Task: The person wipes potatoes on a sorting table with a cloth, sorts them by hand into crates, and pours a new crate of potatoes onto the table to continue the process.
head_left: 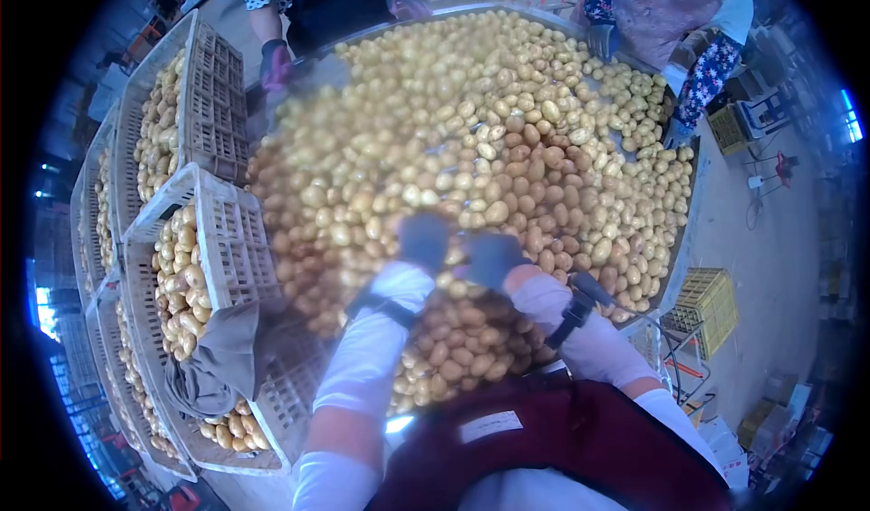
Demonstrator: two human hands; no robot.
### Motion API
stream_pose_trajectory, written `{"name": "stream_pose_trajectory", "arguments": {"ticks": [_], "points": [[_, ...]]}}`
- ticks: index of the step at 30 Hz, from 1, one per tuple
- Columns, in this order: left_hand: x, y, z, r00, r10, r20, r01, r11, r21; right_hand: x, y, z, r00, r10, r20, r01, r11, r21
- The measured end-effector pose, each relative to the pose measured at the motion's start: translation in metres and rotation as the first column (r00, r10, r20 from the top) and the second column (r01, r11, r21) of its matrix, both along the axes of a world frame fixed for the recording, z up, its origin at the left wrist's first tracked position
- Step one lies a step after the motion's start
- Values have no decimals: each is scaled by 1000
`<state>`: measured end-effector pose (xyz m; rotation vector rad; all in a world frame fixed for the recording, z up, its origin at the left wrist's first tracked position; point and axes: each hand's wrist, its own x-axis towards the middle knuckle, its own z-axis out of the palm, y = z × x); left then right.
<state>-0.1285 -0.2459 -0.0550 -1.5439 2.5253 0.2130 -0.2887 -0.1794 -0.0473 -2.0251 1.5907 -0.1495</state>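
Observation:
My left hand, in a dark glove, is over the near middle of a wide heap of small oval, tan to yellow produce that looks like potatoes. Close beside it on the right is my right hand, gloved the same way. Both reach down to the heap's surface. Their fingers are blurred and partly hidden, so I cannot make out whether either holds a potato. More potatoes lie below my wrists, nearer my body, in shadow.
Stacked plastic crates full of potatoes stand along the left, with a grey cloth draped over one. Two people work across the table; one gloved hand is far left, another far right. A yellow crate stands on the floor at right.

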Motion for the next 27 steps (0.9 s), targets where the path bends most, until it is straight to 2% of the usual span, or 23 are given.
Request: {"name": "stream_pose_trajectory", "arguments": {"ticks": [1, 3, 5, 8, 9, 11, 13, 14, 15, 16, 17, 18, 19, 20, 21, 22, 23, 24, 25, 26, 27], "points": [[-1, 1, 1, 1000, 2, -10, -2, 1000, -23, 6, -7, -7, 1000, 10, 8, -11, 998, 60], [-2, 3, 1, 999, 7, -33, -10, 997, -72, 9, -11, -18, 996, 72, -52, -70, 997, 34], [-1, -2, -5, 999, 23, -43, -25, 998, -61, 10, -5, -25, 967, 159, -198, -186, 974, -127], [2, -14, -4, 997, 67, 38, -69, 996, 48, 3, 8, -2, 977, 161, -142, -134, 975, 179], [3, -16, -5, 993, 83, 80, -91, 991, 101, 3, 12, -1, 975, 162, -152, -140, 979, 149], [20, -5, -22, 999, -37, -34, 34, 996, -79, 4, 26, 1, 969, 176, -171, -162, 982, 92], [31, 2, -16, 993, -94, -69, 82, 982, -170, -9, 33, -16, 989, 121, 80, -125, 991, 47], [35, 5, -12, 994, -89, -60, 79, 984, -158, -14, 38, -28, 974, 86, 209, -94, 995, 28], [36, 10, -3, 995, -83, -56, 74, 987, -144, -16, 46, -19, 909, -105, 403, 57, 990, 128], [35, 13, 9, 994, 58, -93, -61, 998, -25, -18, 56, 2, 778, -292, 556, 177, 952, 251], [36, 16, 17, 987, 143, -75, -139, 989, 53, -21, 67, 14, 589, -468, 658, 262, 882, 393], [44, 29, 17, 890, 220, -400, -248, 969, -18, -28, 78, 7, 149, -625, 766, 159, 780, 605], [49, 47, 17, 690, 236, -684, -359, 932, -41, -29, 87, 12, 230, -403, 886, 225, 908, 354], [42, 62, 32, 589, 184, -787, -350, 936, -43, -27, 99, 23, 330, -170, 929, 278, 958, 77], [33, 77, 52, 469, 131, -874, -338, 940, -40, -25, 110, 30, 450, 56, 891, 298, 931, -209], [23, 93, 63, 510, 51, -859, -298, 947, -120, -16, 122, 32, 199, -94, 975, 261, 965, 40], [8, 113, 65, 364, 29, -931, -257, 964, -70, -7, 133, 33, -77, -267, 961, 198, 940, 277], [1, 128, 62, 450, -87, -889, -95, 985, -145, -2, 141, 43, -390, -388, 835, 18, 903, 429], [-8, 139, 65, 515, -213, -830, 68, 976, -208, -5, 143, 34, -624, -446, 641, -286, 894, 344], [-20, 145, 69, 583, -238, -777, 192, 969, -153, -9, 144, 25, -709, -593, 383, -559, 803, 208], [-36, 154, 89, 646, -273, -713, 308, 948, -84, -13, 154, 31, -487, -261, 834, -131, 965, 226]]}}
